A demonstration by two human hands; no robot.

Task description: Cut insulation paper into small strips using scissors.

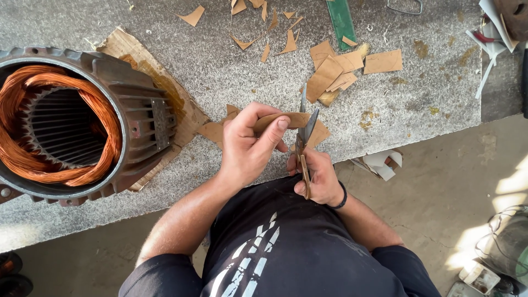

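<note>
My left hand (250,144) pinches a folded strip of brown insulation paper (291,119) above the front edge of the stone worktop (220,71). My right hand (319,176) grips the handles of a pair of scissors (304,137), whose blades stand apart around the end of that strip. A pile of cut brown paper pieces (335,69) lies on the worktop just beyond the scissors. More small offcuts (264,30) are scattered farther back.
A large electric motor stator (66,124) with copper windings lies on cardboard (165,91) at the left. A green strip (341,19) and tools (492,33) lie at the back right. White paper scraps (382,162) and cables (506,242) lie on the concrete floor.
</note>
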